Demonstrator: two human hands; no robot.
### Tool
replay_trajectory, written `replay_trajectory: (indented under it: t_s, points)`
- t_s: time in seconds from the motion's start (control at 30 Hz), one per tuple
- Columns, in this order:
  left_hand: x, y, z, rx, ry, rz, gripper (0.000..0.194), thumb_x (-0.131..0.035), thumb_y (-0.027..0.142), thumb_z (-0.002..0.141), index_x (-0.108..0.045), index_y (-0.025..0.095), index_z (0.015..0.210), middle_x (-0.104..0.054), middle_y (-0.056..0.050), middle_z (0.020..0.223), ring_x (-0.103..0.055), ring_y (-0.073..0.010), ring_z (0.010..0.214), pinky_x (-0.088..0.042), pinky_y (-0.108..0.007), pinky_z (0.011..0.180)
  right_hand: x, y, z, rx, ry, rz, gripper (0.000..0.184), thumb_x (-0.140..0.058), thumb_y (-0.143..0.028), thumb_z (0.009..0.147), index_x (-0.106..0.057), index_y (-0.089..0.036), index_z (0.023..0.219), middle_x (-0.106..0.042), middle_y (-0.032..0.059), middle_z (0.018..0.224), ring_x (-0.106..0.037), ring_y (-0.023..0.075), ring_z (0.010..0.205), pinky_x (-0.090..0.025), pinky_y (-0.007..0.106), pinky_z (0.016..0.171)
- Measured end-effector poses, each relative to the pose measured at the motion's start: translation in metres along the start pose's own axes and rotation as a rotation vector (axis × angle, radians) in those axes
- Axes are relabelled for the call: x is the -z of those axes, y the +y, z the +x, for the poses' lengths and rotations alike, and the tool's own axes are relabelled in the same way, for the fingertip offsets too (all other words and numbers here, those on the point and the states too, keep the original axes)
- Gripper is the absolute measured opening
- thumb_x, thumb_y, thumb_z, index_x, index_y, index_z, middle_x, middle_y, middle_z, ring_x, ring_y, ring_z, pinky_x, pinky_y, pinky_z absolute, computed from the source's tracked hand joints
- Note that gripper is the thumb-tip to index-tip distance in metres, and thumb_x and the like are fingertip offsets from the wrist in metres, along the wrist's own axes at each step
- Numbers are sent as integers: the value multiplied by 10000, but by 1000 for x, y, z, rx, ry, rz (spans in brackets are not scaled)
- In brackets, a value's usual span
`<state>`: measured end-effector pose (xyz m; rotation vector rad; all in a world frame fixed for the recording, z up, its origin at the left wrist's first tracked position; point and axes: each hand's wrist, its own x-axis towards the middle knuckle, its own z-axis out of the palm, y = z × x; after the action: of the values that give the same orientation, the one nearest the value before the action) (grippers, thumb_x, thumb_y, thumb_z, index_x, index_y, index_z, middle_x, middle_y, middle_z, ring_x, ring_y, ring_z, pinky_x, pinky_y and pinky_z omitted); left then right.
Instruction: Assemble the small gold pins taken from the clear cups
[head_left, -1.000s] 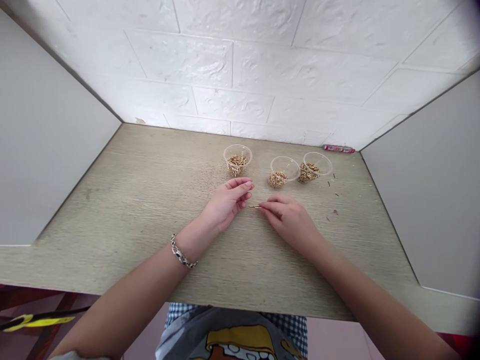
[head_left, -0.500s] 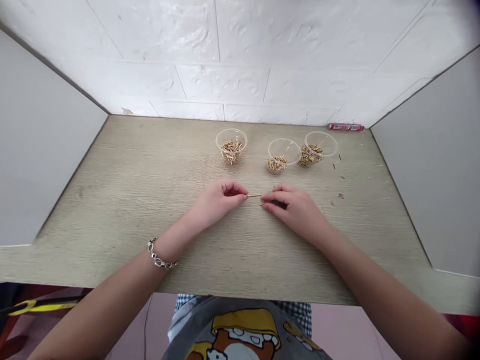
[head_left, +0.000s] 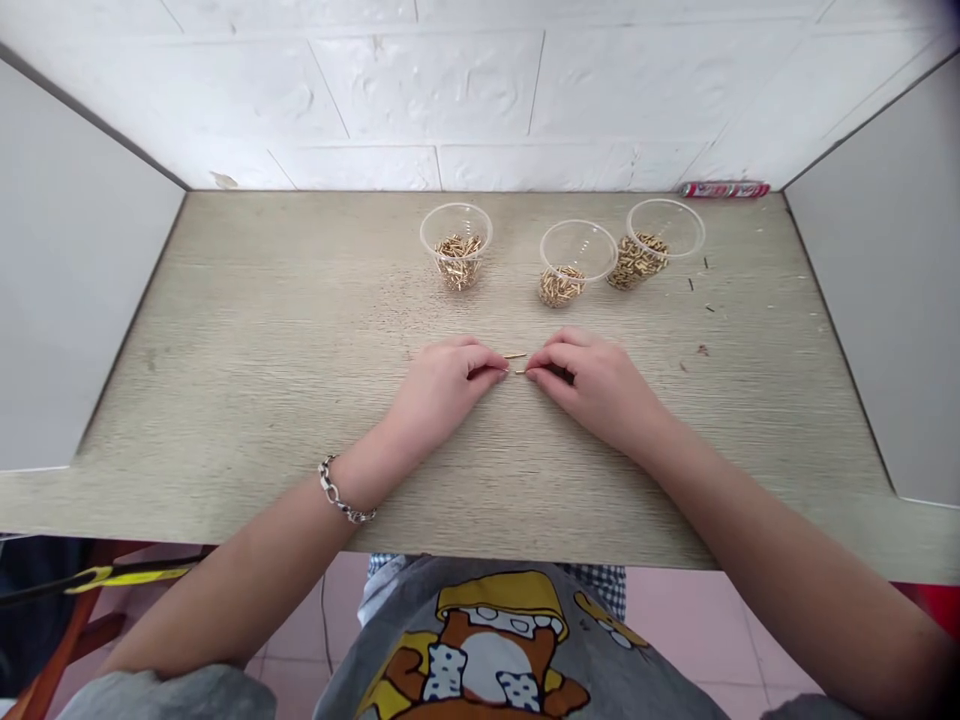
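My left hand (head_left: 454, 388), with a chain bracelet (head_left: 341, 492) on its wrist, is closed in a pinch. A slim gold-coloured metal pin (head_left: 515, 355) sticks out beside its index finger; whether the fingers grip it or it lies on the table, I cannot tell. Another small bright tip shows at the thumb. Opposite, my right hand (head_left: 596, 390) pinches a short gold-coloured metal pin (head_left: 520, 372) that points left at the other fingertips. A small gap separates the hands.
Behind the hands stand a left clear plastic cup (head_left: 456, 262), a middle cup (head_left: 574, 262) and a right cup (head_left: 656, 245), all holding small gold-coloured pieces. Dark bits (head_left: 691, 285) lie at the right. A red tube (head_left: 725, 189) rests against the white wall (head_left: 480, 90).
My hands have come closer together, and the short pin in my right hand now sits level with my left fingertips. The longer pin now lies behind them. The camera view has shifted.
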<state>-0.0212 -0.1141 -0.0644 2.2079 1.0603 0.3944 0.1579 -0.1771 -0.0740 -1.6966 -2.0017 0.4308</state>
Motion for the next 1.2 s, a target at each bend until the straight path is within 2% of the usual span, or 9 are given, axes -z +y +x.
replay_trajectory:
  t_s: [0.23, 0.4, 0.7, 0.97, 1.2]
  points:
    - [11, -6, 4, 71, -96, -50, 176, -626, 306, 754, -674, 187, 874, -605, -2, 761, -524, -120, 667, -403, -254, 673, -4, -1, 0, 3, 31, -28, 137, -541, -212, 842, -667, -179, 799, -620, 38, 828, -569, 166, 793, -421, 281, 720]
    - [11, -5, 3, 13, -59, 17, 158, -584, 264, 780, -671, 166, 868, -573, -6, 792, -502, -97, 639, -392, -241, 663, -4, -1, 0, 3, 39, -23, 129, -551, -209, 838, -668, -168, 802, -621, 36, 825, -574, 158, 783, -420, 268, 708]
    - [4, -6, 2, -75, -37, 125, 149, -529, 245, 823, -650, 159, 807, -548, -15, 755, -488, -112, 662, -391, -246, 695, -3, -1, 1, -4, 39, -34, 134, -545, -216, 839, -663, -183, 787, -628, 31, 823, -574, 159, 783, -418, 273, 706]
    - [1, -3, 0, -73, -11, 134, 158, -505, 240, 832, -625, 156, 771, -532, -16, 744, -482, -116, 669, -388, -248, 701, -6, -4, 2, -22, 34, -59, 153, -525, -242, 852, -662, -195, 805, -632, 40, 847, -579, 176, 804, -416, 296, 705]
    - [12, 0, 0, -50, -140, 64, 158, -622, 303, 734, -612, 153, 784, -523, -2, 728, -480, -119, 654, -383, -255, 681, -6, -3, 2, 0, 20, -62, 143, -536, -246, 848, -667, -196, 818, -629, 28, 849, -575, 166, 800, -408, 285, 697]
